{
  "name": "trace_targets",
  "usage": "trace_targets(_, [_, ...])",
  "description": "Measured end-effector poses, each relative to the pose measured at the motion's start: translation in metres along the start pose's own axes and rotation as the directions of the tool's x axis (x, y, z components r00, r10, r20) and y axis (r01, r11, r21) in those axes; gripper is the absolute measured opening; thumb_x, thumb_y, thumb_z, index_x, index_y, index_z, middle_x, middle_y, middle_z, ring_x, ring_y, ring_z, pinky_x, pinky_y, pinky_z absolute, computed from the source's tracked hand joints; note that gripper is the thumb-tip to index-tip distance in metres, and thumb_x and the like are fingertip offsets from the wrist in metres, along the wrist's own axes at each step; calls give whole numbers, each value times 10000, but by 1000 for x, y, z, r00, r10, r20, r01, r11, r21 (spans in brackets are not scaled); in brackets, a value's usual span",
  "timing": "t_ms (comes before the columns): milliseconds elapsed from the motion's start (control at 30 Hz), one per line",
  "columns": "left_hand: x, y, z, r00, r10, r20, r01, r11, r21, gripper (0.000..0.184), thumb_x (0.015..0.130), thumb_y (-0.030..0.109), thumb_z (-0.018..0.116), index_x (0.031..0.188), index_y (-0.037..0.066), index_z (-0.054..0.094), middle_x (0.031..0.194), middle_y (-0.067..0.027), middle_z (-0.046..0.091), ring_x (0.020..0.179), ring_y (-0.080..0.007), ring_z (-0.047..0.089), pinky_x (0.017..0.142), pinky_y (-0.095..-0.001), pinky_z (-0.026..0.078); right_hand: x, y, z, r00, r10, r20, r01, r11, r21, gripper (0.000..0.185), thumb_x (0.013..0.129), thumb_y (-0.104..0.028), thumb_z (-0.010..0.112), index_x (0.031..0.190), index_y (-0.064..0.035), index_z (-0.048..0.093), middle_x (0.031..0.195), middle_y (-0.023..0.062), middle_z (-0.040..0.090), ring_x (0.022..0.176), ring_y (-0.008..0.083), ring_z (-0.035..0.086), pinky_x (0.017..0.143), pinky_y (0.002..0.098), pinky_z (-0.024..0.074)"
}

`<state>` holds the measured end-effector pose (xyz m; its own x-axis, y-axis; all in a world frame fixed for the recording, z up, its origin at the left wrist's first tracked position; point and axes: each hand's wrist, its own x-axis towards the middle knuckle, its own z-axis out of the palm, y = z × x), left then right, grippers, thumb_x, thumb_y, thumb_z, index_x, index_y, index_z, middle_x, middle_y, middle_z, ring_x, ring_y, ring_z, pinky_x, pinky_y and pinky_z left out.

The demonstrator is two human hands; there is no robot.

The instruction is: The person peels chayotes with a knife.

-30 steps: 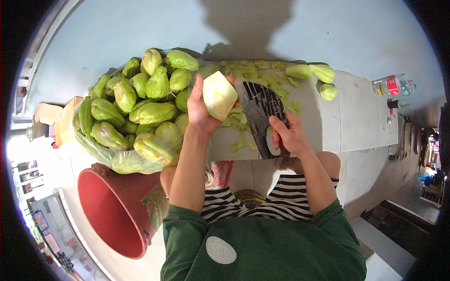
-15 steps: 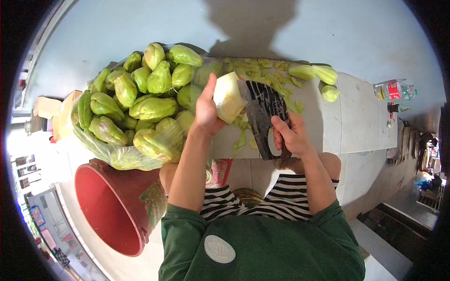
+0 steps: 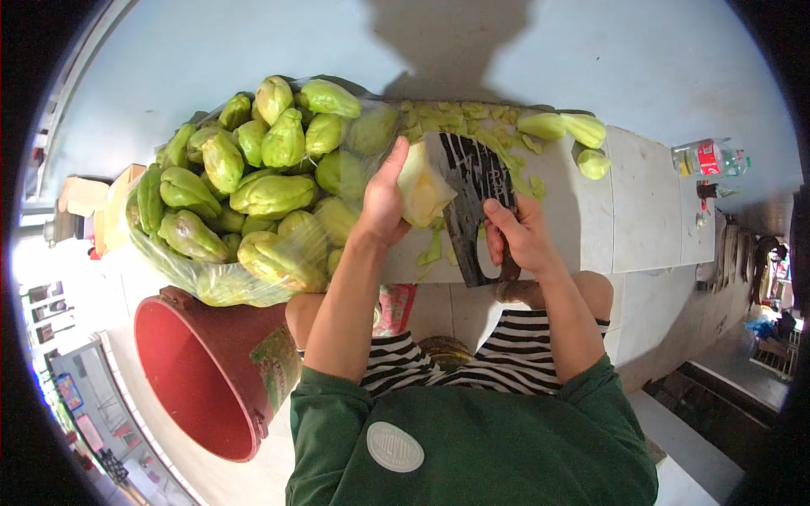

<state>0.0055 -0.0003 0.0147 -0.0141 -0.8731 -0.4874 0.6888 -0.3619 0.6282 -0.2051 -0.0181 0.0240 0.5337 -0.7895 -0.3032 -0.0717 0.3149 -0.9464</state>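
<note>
A pale, peeled chayote [image 3: 422, 187] is gripped in my left hand [image 3: 386, 198], thumb along its near side. My right hand [image 3: 525, 234] is closed round the handle of a broad, dark-bladed cleaver [image 3: 472, 190]. The upper part of the blade lies against the chayote's right side, where a flat face shows. Left of my left hand, a clear plastic bag [image 3: 245, 282] bulges with unpeeled green chayotes [image 3: 274, 194]. Green peelings [image 3: 460, 120] are scattered behind the cleaver. Peeled pale-green chayotes [image 3: 582, 131] rest on the tiled ledge to the right.
A red bucket [image 3: 198, 371] lies tilted below the bag, its mouth facing left. A plastic bottle [image 3: 709, 160] with a red label lies farther right on the tiled ledge [image 3: 645, 202]. Cardboard [image 3: 110, 198] stands at the left, and a blue-grey wall [image 3: 591, 51] rises behind.
The chayote has turned in my left hand and moved slightly right, showing more of its cut face. The cleaver has shifted a little to the left and up.
</note>
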Motion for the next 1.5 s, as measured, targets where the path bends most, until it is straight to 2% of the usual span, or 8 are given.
trace_targets(433, [4,-13,13,992,52,115,-27,976,-217,591,963,547,371,1208,42,555,1078,-128,642,965,-263,632,853,-405,516,5,4,4,998,-4,-59,8,998,65,338,967,-321,564,772,-53,499,492,22,455,387,144,487,372,292,412])
trace_targets(567, [9,-12,0,955,192,227,-102,929,-357,556,972,549,341,1195,84,546,1045,-109,626,908,-231,605,807,-386,498,6,10,9,975,-163,-149,167,986,18,332,962,-293,570,750,-47,505,513,30,506,417,140,517,398,296,404])
trace_targets(633, [5,-5,5,952,282,119,-227,910,-346,561,973,555,327,1204,86,528,1025,-108,623,897,-234,601,796,-392,495,5,11,11,941,-267,-210,259,964,-65,302,952,-257,588,756,-39,514,513,47,515,416,171,531,403,308,410])
trace_targets(700, [7,-2,5,929,369,14,-346,883,-317,566,974,561,313,1214,88,511,1006,-108,620,885,-237,598,784,-398,493,2,10,13,776,-631,-7,380,477,-792,211,903,-173,622,782,-23,538,536,102,535,454,267,563,433,348,432])
trace_targets(800, [19,-10,-6,743,630,-225,-669,696,-261,620,962,611,278,1237,89,469,989,-127,605,844,-290,601,754,-431,507,-3,35,26,752,-641,154,443,318,-838,182,798,-144,676,882,-37,554,717,123,559,591,317,592,505,382,471])
trace_targets(933, [21,-14,-19,683,678,-272,-729,654,-201,633,957,622,319,1244,75,457,1004,-128,592,861,-274,591,768,-410,504,-11,33,41,748,-564,349,520,173,-836,303,723,-169,705,950,-48,544,836,90,536,671,263,593,551,360,499])
trace_targets(1033, [21,-16,-20,607,747,-270,-789,607,-94,632,959,621,321,1244,73,456,1030,-123,585,885,-261,587,768,-393,504,-12,29,46,708,-605,364,550,149,-822,306,718,-176,702,940,-35,544,831,78,536,695,236,587,559,342,505])
trace_targets(1500, [14,-22,-6,609,759,-232,-790,608,-86,589,983,566,336,1252,57,461,1058,-112,578,912,-240,574,814,-339,489,-12,33,47,765,-571,298,504,243,-829,302,720,-142,690,959,-37,540,817,103,537,675,272,609,566,366,513])
